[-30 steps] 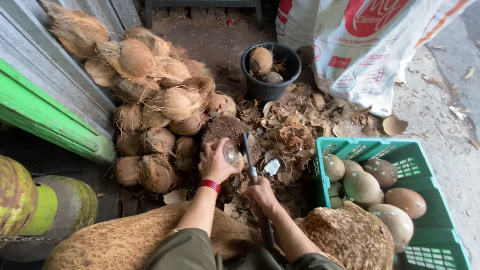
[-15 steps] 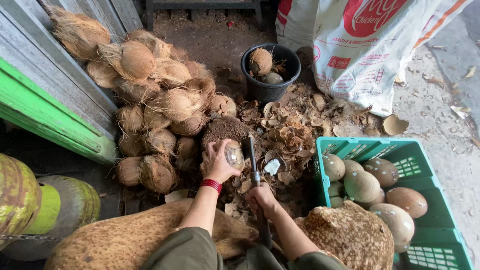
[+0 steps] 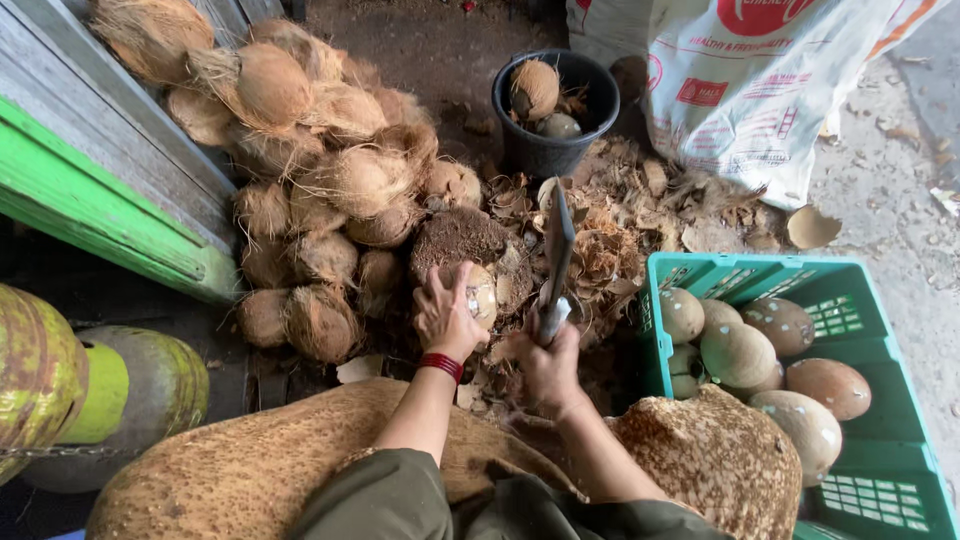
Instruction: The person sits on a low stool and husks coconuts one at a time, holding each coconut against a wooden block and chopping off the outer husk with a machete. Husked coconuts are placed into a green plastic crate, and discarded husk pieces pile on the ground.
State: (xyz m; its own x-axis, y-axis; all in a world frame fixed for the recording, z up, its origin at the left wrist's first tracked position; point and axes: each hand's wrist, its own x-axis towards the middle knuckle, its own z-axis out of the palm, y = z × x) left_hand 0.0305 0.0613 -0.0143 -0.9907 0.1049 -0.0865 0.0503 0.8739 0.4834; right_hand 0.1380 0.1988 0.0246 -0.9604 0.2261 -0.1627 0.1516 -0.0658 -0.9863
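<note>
My left hand, with a red band at the wrist, grips a partly peeled coconut resting on a dark round chopping block. My right hand is closed around the handle of a long cleaver, whose blade is raised upright just right of the coconut. Both arms reach forward from olive sleeves at the bottom of the view.
A pile of hairy brown coconuts leans on a grey and green wall at left. A black bucket holds two coconuts. A green crate at right holds several peeled coconuts. Husk scraps, a white sack and yellow-green cylinders surround me.
The cleaver has swung up from lying low beside the coconut to standing upright. My left hand has turned the coconut slightly on the block.
</note>
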